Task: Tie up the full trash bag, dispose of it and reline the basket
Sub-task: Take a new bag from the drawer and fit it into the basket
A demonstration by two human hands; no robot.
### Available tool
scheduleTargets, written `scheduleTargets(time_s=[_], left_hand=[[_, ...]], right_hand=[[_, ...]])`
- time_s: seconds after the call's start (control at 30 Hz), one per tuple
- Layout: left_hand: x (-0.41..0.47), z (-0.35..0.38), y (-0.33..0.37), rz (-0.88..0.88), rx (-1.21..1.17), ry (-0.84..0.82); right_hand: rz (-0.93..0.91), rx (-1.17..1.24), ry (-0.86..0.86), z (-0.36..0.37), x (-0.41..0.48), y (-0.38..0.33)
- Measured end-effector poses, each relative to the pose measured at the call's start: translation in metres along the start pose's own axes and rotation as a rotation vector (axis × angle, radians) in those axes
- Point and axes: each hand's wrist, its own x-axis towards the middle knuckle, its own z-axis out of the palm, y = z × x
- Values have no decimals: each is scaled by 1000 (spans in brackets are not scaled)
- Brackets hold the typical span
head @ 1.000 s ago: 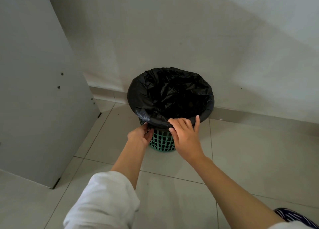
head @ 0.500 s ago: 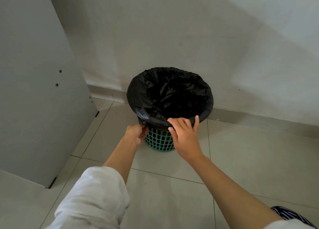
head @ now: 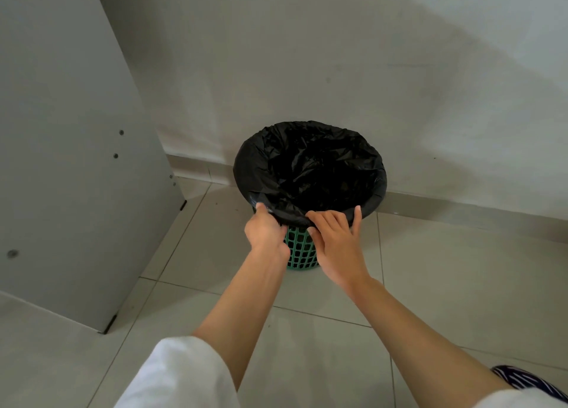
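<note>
Hands on near rim of lined basket

Left hand (head: 266,232) grips the folded-over edge of the black trash bag (head: 307,168) at the near-left side of the rim. Its fingers are curled under the hem and the thumb tip lies on top. Right hand (head: 336,248) is just beside it at the near-centre rim, fingers (head: 325,218) laid over the bag edge and the thumb tucked below the fold, so it pinches the plastic. The little finger sticks up, touching the rim further right.

The bag is open and stretched over the whole mouth of the green lattice basket (head: 299,251), with its hem folded down outside. The inside is dark and crumpled, and I cannot tell what it holds. The basket stands upright on the pale tiled floor (head: 445,284), close against the white wall (head: 338,54) and its skirting (head: 461,211).

A grey panel (head: 76,162) with screw heads stands at left, apart from the basket. A white sleeve (head: 178,374) covers the left upper arm, and both forearms are bare. Striped dark fabric (head: 528,380) shows at the lower right corner.
</note>
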Motion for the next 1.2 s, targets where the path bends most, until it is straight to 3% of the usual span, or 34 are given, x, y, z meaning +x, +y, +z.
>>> scheduleTargets(time_s=[0.23,0.47,0.67,0.93,1.2], left_hand=[[12,-19,0,-159,-188,-120],[22,-28,1,-179,-128,-185],[19,-30,-3,-145,110,-241],[21,-21,-2,-111,174,-1],[16,-18,4,-153,93,-3]], right_hand=[[7,48,-14,0,1,1],[4,59,-29,1,0,2],[1,52,-24,2,0,2],[-1,49,-8,2,1,2],[-1,34,18,3,1,2]])
